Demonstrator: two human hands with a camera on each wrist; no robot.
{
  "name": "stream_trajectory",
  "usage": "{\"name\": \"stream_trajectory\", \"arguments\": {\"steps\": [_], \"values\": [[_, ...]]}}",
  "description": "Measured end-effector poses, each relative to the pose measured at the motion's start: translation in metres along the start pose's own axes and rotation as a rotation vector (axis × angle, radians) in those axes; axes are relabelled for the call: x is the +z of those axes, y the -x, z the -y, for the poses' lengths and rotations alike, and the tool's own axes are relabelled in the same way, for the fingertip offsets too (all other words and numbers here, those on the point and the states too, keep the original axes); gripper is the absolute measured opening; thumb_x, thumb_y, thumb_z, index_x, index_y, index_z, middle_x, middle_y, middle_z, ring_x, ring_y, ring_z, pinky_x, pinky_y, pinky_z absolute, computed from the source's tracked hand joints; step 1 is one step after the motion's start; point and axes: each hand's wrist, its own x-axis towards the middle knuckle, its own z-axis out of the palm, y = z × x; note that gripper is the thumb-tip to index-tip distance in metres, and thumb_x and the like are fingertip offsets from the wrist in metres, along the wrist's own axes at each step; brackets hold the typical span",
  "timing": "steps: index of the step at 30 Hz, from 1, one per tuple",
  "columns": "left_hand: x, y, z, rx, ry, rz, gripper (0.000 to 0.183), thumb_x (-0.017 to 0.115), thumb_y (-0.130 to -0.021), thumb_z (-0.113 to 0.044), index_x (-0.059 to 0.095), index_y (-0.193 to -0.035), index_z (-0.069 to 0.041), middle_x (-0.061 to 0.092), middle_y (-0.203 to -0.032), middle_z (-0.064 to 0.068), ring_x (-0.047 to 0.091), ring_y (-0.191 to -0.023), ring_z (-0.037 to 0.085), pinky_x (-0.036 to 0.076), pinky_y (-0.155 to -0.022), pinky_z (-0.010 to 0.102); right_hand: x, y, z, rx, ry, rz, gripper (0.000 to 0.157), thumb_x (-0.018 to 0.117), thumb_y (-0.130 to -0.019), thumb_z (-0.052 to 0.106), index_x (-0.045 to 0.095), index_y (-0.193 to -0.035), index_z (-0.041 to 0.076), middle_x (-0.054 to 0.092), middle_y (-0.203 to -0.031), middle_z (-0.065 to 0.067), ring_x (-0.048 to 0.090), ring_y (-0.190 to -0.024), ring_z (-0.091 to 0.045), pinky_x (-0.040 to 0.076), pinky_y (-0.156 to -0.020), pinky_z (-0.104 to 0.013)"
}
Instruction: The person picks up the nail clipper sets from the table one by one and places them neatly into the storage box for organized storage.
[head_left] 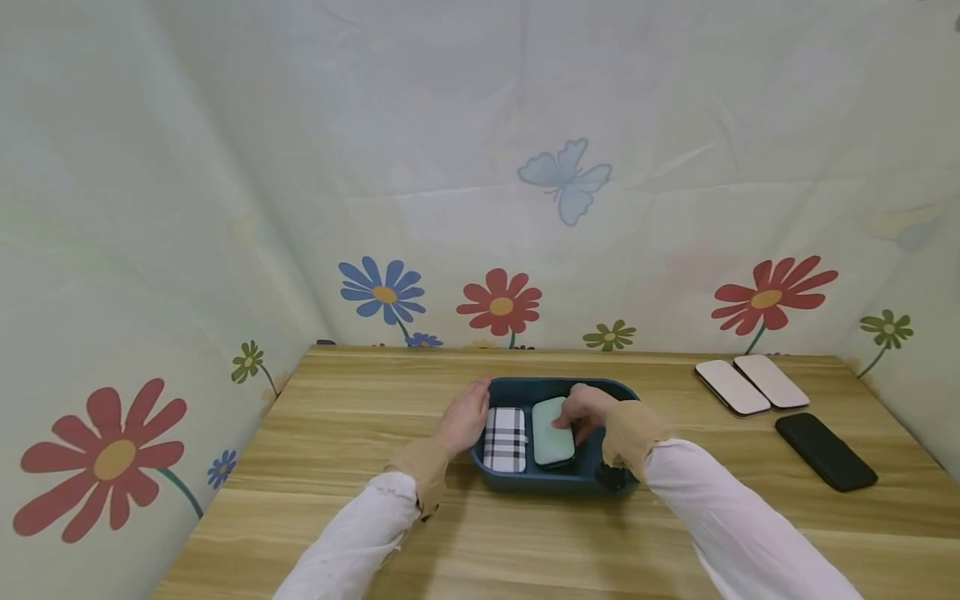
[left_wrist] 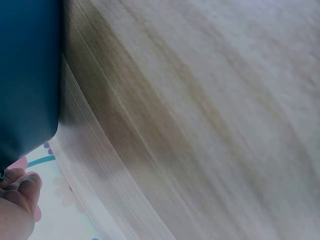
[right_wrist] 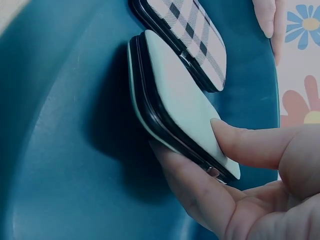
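Observation:
A dark blue plastic bin (head_left: 540, 483) sits in the middle of the table. My left hand (head_left: 463, 419) grips its left rim, and in the right wrist view its fingertips (right_wrist: 266, 22) show over that edge. My right hand (head_left: 588, 406) reaches into the bin and pinches a mint-green clasp case (right_wrist: 180, 95), thumb on the pale face and fingers beneath. The case is tilted, with its black frame edge and a small metal clasp showing. Beside it, at the bin's left end, lies a black-and-white plaid case (head_left: 505, 442).
Two pale pink cases (head_left: 735, 388) with dark edges lie side by side at the back right. Nearer on that side lies a black case (head_left: 825, 452). The wood-grain table (head_left: 360, 533) meets a flowered curtain (head_left: 420, 167) behind it.

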Motion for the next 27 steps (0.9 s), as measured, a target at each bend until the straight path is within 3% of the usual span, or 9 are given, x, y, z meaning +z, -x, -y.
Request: {"name": "stream_trajectory", "arguments": {"steps": [17,27], "values": [[-0.0008,0.0009,-0.0004,-0.002,0.009,0.004,0.038,0.035,-0.098,-0.007,0.037,-0.132,0.009,0.040,-0.133,0.021,0.036,-0.122,0.029,0.027,-0.103,0.037,0.0032,-0.0053,-0.0041,-0.005,0.002,0.009,0.016,0.062,-0.082,-0.003,0.054,-0.092,-0.012,0.058,-0.079,-0.018,0.059,-0.073,-0.028,0.054,-0.063,-0.037],[-0.0016,0.0015,-0.0014,-0.004,0.021,0.016,0.038,0.035,-0.098,-0.007,0.037,-0.132,0.009,0.039,-0.133,0.022,0.035,-0.123,0.030,0.026,-0.103,0.037,0.0056,0.0026,0.0003,0.002,0.054,0.007,0.019,0.061,-0.084,-0.001,0.053,-0.095,-0.014,0.058,-0.081,-0.018,0.059,-0.074,-0.028,0.054,-0.064,-0.036]]}}
